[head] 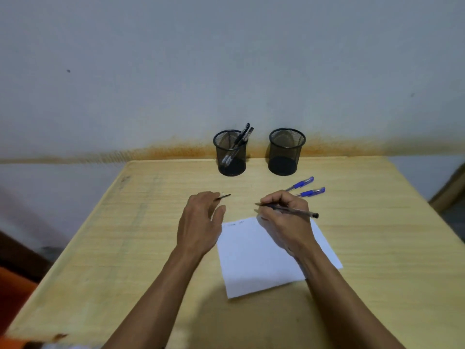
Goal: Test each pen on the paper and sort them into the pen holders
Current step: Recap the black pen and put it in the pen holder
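Observation:
My right hand [281, 217] grips a clear pen with a black end [299, 212], its tip pointing left just above the top edge of the white paper [254, 255]. My left hand [198, 222] pinches a small dark pen cap [224, 196] to the left of the paper. Faint scribbles mark the paper's top left corner. Two blue-capped pens [305, 188] lie on the table behind my right hand. The left mesh holder [230, 153] contains two or three black pens. Beside it, the right mesh holder [285, 152] looks empty.
The wooden table [125, 248] runs up to a grey wall, with both holders standing at its far edge. Something orange [12, 293] sits off the table's lower left, and a brown object [450, 190] stands past the right edge.

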A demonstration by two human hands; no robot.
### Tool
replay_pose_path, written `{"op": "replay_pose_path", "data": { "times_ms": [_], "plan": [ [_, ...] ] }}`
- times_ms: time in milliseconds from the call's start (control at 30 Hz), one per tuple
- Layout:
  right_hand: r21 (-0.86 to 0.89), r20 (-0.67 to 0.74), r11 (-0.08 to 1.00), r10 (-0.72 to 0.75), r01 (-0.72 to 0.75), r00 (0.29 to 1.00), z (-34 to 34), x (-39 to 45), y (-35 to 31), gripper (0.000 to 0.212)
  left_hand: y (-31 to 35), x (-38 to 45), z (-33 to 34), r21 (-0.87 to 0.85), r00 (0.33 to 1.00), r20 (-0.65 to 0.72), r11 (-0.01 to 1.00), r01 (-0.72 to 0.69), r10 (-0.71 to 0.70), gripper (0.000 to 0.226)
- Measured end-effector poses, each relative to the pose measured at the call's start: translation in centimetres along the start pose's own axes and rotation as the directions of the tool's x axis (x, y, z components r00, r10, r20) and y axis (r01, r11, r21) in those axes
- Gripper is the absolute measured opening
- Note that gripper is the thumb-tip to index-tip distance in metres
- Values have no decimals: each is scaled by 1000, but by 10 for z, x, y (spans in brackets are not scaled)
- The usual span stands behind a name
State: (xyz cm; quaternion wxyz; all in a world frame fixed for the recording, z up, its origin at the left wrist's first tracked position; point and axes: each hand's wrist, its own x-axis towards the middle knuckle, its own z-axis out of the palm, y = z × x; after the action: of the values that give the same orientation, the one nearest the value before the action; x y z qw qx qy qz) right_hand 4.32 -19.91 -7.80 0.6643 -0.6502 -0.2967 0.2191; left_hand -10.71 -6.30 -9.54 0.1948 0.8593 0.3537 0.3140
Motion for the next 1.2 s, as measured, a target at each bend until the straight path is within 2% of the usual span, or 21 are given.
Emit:
{"op": "replay_pose_path", "data": {
  "times_ms": [67,133,233,333,500,700,833,1000,1200],
  "plan": [
    [46,-6,998,33,-32,999,-1,0,1,20,-1,11,3,4,996,-7,996,86,-86,33],
    [80,-37,996,39,-36,999,0,-1,2,14,1,23,3,68,988,47,988,142,-145,34],
    [106,-48,994,18,-13,999,1,-1,1,14,7,36,0,277,982,131,956,94,-134,23],
    [88,-9,996,26,-25,1000,0,0,0,16,17,42,-1,342,982,127,935,90,-141,19],
    [75,-1,993,91,-90,996,0,0,2,12,33,27,-5,217,972,85,956,198,-221,15],
    [288,-125,956,102,-62,987,-1,-10,-26,13,60,4,-44,-182,984,16,967,176,-176,12],
    [357,-110,934,47,-5,993,-13,-38,-62,7,77,-18,-68,-345,989,13,928,141,-145,10],
    [176,-101,980,-71,88,992,-20,-74,-86,15,94,-49,-74,-449,995,42,888,97,-88,14],
    [47,-80,991,-118,122,990,-23,-85,-83,14,97,-63,-75,-429,999,40,903,14,4,14]
  ]
}}
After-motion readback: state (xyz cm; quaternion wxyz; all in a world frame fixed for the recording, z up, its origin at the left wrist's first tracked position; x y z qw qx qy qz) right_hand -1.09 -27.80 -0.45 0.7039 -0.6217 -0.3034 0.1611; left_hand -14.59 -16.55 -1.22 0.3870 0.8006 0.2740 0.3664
